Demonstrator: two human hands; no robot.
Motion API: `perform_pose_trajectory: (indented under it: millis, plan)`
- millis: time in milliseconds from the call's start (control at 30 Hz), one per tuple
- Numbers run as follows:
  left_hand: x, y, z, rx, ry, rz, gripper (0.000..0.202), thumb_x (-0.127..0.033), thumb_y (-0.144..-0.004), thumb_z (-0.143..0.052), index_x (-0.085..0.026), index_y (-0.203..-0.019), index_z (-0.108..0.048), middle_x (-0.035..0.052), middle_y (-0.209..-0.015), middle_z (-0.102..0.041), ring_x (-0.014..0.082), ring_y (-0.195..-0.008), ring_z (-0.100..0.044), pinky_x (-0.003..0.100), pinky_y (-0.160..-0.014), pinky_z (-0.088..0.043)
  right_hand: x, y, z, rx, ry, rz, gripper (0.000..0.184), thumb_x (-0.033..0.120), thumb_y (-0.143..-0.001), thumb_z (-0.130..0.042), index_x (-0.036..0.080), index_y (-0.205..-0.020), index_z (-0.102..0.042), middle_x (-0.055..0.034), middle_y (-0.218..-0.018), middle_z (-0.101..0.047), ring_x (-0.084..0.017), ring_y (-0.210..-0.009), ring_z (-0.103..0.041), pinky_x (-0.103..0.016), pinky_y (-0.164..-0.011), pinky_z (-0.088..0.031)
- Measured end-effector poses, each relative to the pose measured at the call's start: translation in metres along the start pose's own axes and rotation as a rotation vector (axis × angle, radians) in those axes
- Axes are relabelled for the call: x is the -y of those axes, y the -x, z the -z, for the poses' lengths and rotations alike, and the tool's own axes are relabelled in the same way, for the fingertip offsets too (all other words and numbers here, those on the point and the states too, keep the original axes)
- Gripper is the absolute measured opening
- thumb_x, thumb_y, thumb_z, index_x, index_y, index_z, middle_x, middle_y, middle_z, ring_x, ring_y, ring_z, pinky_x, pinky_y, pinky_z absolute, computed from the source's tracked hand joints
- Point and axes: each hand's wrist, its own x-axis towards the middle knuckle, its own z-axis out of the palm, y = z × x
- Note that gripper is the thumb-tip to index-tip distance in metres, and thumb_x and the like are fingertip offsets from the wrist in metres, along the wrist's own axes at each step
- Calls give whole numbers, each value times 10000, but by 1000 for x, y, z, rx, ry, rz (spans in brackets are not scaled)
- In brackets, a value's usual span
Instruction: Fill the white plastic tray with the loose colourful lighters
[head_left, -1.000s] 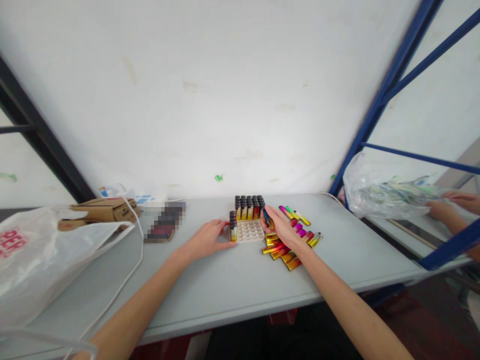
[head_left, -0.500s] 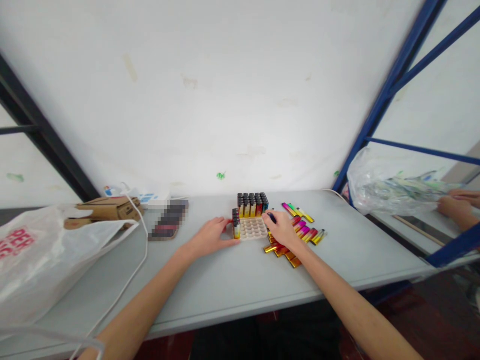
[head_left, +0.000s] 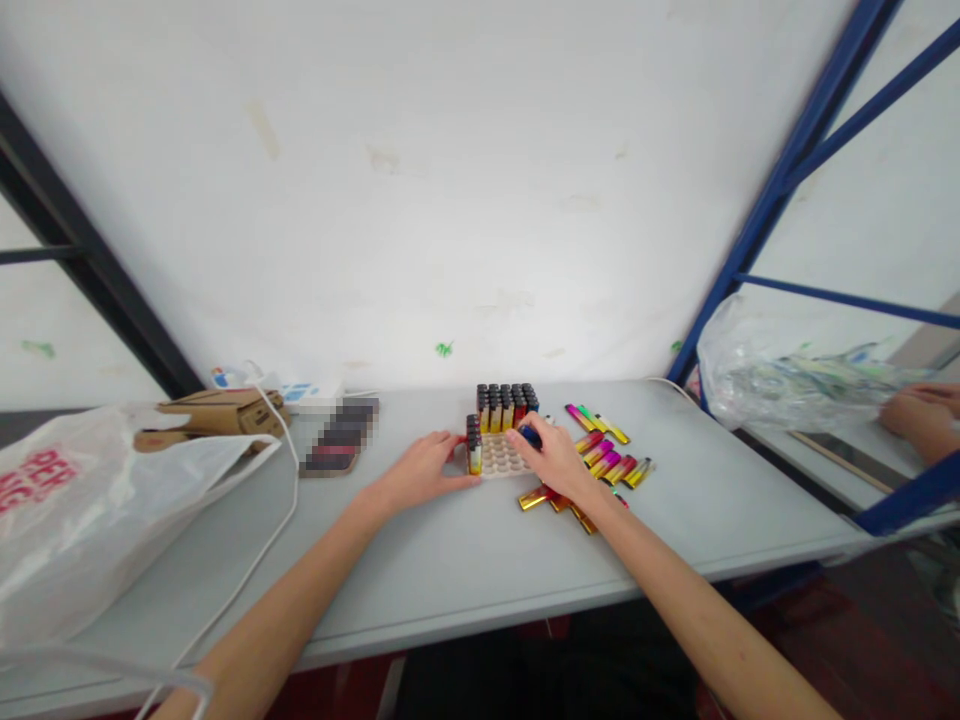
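Note:
A white slotted tray (head_left: 501,455) sits mid-table with several black-capped lighters (head_left: 504,405) standing in its back rows and along its left edge. My left hand (head_left: 420,470) rests flat against the tray's left side, fingers spread. My right hand (head_left: 553,458) hovers over the tray's right edge, fingers pinched on a blue lighter (head_left: 529,435). Several loose metallic lighters (head_left: 609,460) in gold, pink and yellow lie on the table right of the tray, partly under my right wrist.
A white plastic bag (head_left: 82,510) and a cardboard box (head_left: 217,412) lie at left, with a white cable (head_left: 281,500) and a pixelated object (head_left: 339,448). A blue rack frame (head_left: 780,190) and clear plastic bag (head_left: 780,385) stand at right, where another person's hand (head_left: 919,415) shows.
My right hand has moved left from the loose lighters onto the tray's right edge, carrying the blue lighter. My left hand has stayed against the tray.

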Motion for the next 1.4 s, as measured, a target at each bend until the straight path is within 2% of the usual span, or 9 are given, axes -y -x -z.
perform_pose_trajectory:
  millis: [133,233,400,600,667,833,1067,1233,1400]
  plan:
    - [0,0,0,15,-32,-2,519,-664,-840,-636,-169,-996,-649,102,-986,-675,261,-861,-633,357,-777,-496,-2,-2,-1,-37,-22,71,315,448,-1049,-402,202,-1072,-597,-72,-1003,-677,-209,-915,-626,-315,-828,-456]
    - [0,0,0,11,-29,-7,529,-673,-840,-630,-165,-989,-650,105,-984,-679,263,-860,-636,357,-774,-497,-2,-3,0,-73,-38,177,295,411,-1040,-447,190,-1062,-643,-100,-1079,-651,-219,-1032,-613,-339,-956,-458]
    - [0,-1,2,7,20,-12,537,-669,-816,-655,-163,-992,-667,91,-957,-686,253,-845,-643,343,-772,-494,-5,-3,0,-111,-21,138,336,457,-1023,-495,188,-951,-683,-82,-945,-680,-216,-880,-637,-333,-851,-495]
    - [3,-3,2,23,24,-58,583,-681,-767,-696,-160,-1029,-701,77,-931,-705,258,-835,-657,334,-783,-490,-7,-7,-4,-146,-63,176,310,415,-1041,-482,189,-1093,-687,-100,-1104,-737,-230,-1009,-675,-346,-911,-500]
    - [3,-3,2,25,16,-72,590,-678,-772,-694,-161,-1055,-705,74,-923,-700,258,-838,-653,332,-786,-488,-7,-8,-6,-116,-59,205,293,396,-1043,-488,184,-1097,-683,-100,-1090,-736,-225,-1000,-672,-346,-906,-496]
    - [1,-2,3,36,5,-92,585,-675,-789,-678,-165,-1073,-709,66,-900,-680,252,-830,-638,332,-780,-485,-3,-11,-11,17,-3,230,279,386,-1048,-489,178,-974,-659,-73,-912,-703,-203,-850,-638,-319,-802,-482]
    - [1,-2,2,37,-12,-93,559,-675,-796,-674,-167,-1027,-702,67,-902,-666,240,-817,-623,331,-774,-477,-2,-20,-19,33,75,247,215,329,-1050,-496,175,-954,-611,-85,-958,-686,-202,-877,-625,-316,-830,-467]
    - [-1,-2,3,33,-33,-75,568,-681,-785,-678,-164,-1021,-697,68,-908,-677,253,-836,-636,338,-780,-483,-8,-30,-24,131,138,262,233,322,-1051,-496,178,-903,-604,-57,-880,-674,-184,-777,-606,-297,-763,-461]
    - [-2,-1,5,39,-49,-73,557,-676,-796,-674,-161,-1011,-690,69,-907,-672,247,-815,-632,333,-758,-476,-9,-28,-27,116,241,280,247,320,-1048,-496,160,-923,-636,-97,-930,-694,-222,-878,-627,-331,-825,-472]
